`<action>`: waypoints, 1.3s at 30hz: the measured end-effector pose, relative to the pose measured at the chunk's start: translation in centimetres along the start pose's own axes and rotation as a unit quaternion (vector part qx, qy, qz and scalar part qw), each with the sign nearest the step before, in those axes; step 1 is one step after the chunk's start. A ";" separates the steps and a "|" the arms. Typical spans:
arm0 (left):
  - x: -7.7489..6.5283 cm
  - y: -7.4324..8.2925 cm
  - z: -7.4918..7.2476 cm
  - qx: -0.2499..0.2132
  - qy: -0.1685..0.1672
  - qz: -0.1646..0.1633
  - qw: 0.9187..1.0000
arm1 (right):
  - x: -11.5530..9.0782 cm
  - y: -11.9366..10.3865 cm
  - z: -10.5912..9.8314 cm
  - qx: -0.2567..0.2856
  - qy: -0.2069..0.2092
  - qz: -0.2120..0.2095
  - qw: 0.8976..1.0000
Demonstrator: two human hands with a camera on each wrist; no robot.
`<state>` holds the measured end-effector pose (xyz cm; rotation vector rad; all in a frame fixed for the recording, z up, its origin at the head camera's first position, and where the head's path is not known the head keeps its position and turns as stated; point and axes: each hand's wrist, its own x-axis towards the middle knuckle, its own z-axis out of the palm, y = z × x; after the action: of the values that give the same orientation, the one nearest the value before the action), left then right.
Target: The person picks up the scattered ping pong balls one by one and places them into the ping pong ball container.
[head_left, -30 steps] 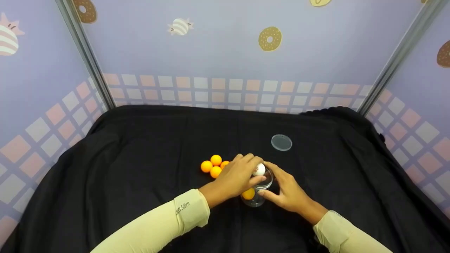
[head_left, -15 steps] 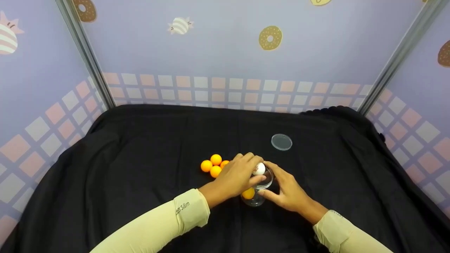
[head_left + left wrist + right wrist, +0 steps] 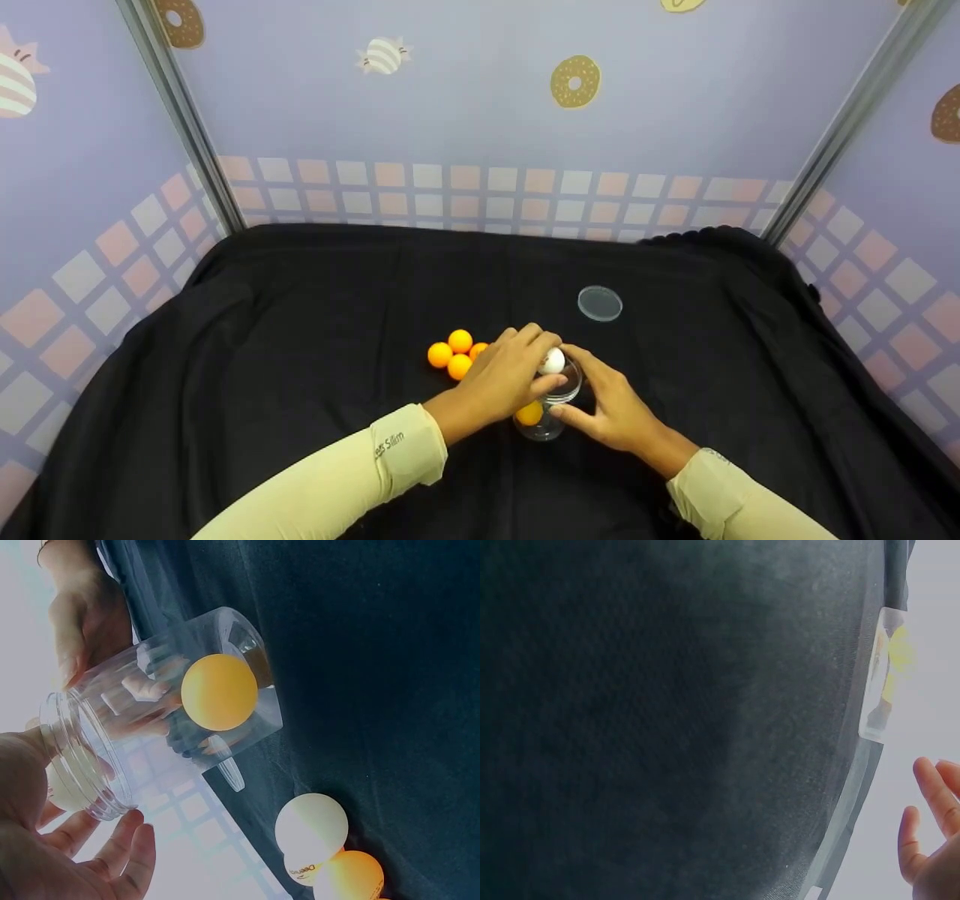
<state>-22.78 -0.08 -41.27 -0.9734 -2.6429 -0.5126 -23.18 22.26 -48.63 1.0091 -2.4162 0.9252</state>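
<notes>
A clear jar with a wide threaded neck stands upright on the black cloth. One orange ping-pong ball lies low inside it. My left hand pinches a white ping-pong ball at the jar's mouth; in the left wrist view this ball shows partly through the neck, behind the thumb. On the other side, my right hand grips the jar near its rim, thumb in front and fingers behind. Only a few fingers of the right hand appear at the right wrist view's edge.
Left of the jar, several orange ping-pong balls cluster on the black cloth, partly hidden by my left hand. A loose white ping-pong ball rests among them. Farther back lies a clear round lid. Patterned walls enclose the table.
</notes>
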 end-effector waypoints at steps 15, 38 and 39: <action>0.1 0.0 0.1 0.013 -0.012 -0.013 1.000 | -0.1 -0.1 0.0 -0.010 0.003 0.004 1.000; -0.3 -0.3 0.5 -0.014 0.016 -0.006 1.000 | 0.0 0.0 0.0 0.005 0.004 -0.004 1.000; -0.3 -0.3 0.5 -0.016 0.018 -0.007 1.000 | 0.0 0.0 0.0 0.005 0.004 -0.004 1.000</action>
<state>-22.82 -0.25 -41.92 -0.9471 -2.6178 -0.5712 -23.19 22.26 -48.63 1.0141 -2.4016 0.9378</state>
